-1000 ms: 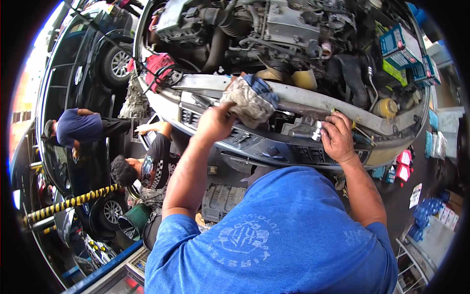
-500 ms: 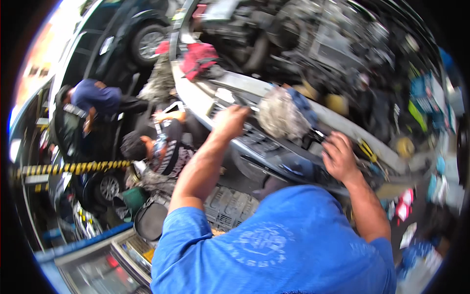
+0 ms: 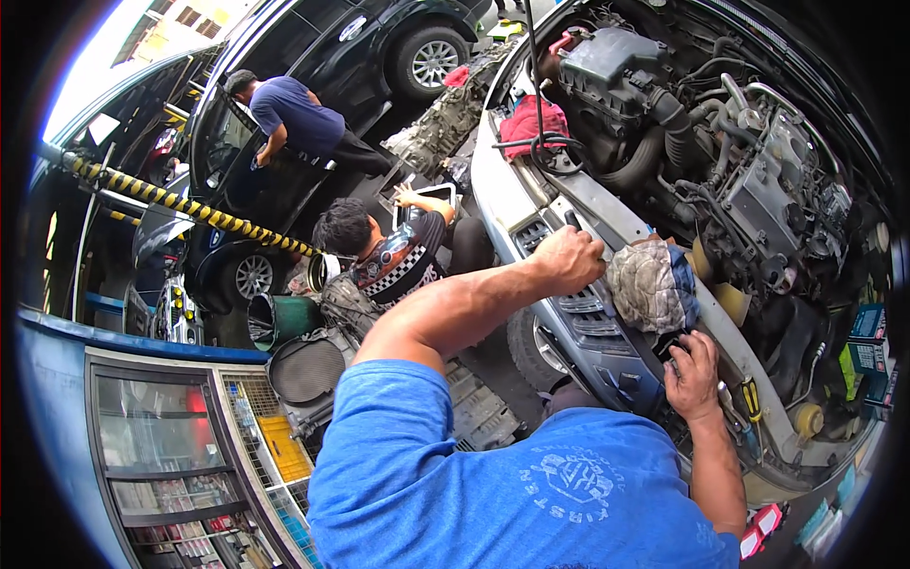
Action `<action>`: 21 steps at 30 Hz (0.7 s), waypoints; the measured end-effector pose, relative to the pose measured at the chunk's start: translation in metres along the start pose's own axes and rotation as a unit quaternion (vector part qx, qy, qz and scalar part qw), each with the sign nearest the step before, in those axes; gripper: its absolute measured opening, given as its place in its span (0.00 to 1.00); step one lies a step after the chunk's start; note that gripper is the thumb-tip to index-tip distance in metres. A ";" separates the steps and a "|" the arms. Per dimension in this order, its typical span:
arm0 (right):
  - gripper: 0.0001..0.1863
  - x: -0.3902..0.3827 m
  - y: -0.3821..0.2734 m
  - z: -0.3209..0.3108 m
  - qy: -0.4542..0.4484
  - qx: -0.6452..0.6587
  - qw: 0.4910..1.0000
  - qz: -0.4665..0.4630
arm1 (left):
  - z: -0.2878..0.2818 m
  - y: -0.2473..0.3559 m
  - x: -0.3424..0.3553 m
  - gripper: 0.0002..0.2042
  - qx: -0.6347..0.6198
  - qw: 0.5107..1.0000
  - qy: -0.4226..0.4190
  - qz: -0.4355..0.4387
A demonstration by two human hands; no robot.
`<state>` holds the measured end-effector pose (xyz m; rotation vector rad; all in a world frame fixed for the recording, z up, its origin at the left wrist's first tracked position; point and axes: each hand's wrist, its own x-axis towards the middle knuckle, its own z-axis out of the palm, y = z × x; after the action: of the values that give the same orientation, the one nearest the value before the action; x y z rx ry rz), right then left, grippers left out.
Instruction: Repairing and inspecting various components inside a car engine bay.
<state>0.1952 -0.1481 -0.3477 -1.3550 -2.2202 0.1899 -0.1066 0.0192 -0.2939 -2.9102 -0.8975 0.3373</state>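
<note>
My left hand (image 3: 569, 260) is closed around a dark, stubby handle (image 3: 572, 221) above the car's front grille (image 3: 586, 318); the rest of that tool is hidden. My right hand (image 3: 693, 375) is at the front panel with fingers bent round a small black thing (image 3: 670, 345), which I cannot make out. Between my hands, a stained whitish rag (image 3: 646, 284) and a blue cloth (image 3: 684, 283) lie on the pale front crossbar (image 3: 607, 211). A yellow-and-black handled tool (image 3: 752, 398) rests right of my right hand.
The open engine bay (image 3: 758, 180) spreads beyond the crossbar, with a red cloth (image 3: 534, 126) at its left corner. A crouching person (image 3: 393, 261) works to the left, and another person (image 3: 301, 121) bends beside a dark vehicle (image 3: 332, 57). Boxes (image 3: 867, 341) sit far right.
The view has swung, so the car and people sit further right and look sharper. My left hand remains closed near the grille; my right hand's fingers now curl at the black thing below the rag.
</note>
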 end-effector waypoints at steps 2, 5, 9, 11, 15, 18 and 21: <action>0.18 0.011 -0.007 -0.001 0.020 0.007 0.999 -0.023 | -0.007 0.001 -0.013 0.06 -0.002 1.000 0.006 -0.013; 0.19 0.015 -0.007 0.003 0.022 0.023 0.999 -0.032 | -0.008 0.003 -0.041 0.06 -0.039 0.997 0.037 -0.048; 0.18 0.021 -0.018 -0.003 0.015 0.091 0.995 -0.049 | -0.001 0.025 -0.070 0.04 -0.150 0.975 0.113 -0.123; 0.21 0.020 -0.020 -0.006 -0.008 0.158 0.985 -0.064 | -0.003 0.051 -0.075 0.06 -0.300 0.924 0.158 -0.174; 0.38 0.032 -0.047 -0.011 -0.028 0.219 0.974 -0.043 | 0.001 0.115 -0.058 0.09 -0.737 0.635 0.105 -0.207; 0.41 0.028 -0.054 -0.004 -0.083 0.370 0.925 0.032 | -0.017 0.149 -0.034 0.12 -0.857 0.469 0.137 -0.167; 0.39 0.026 -0.052 0.001 -0.004 0.319 0.947 0.030 | -0.027 0.154 -0.019 0.14 -0.865 0.446 0.123 -0.194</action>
<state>0.1442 -0.1512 -0.3197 -1.0468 -1.8717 0.8545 -0.0317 -0.1189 -0.2857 -2.9993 -2.9372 -2.3796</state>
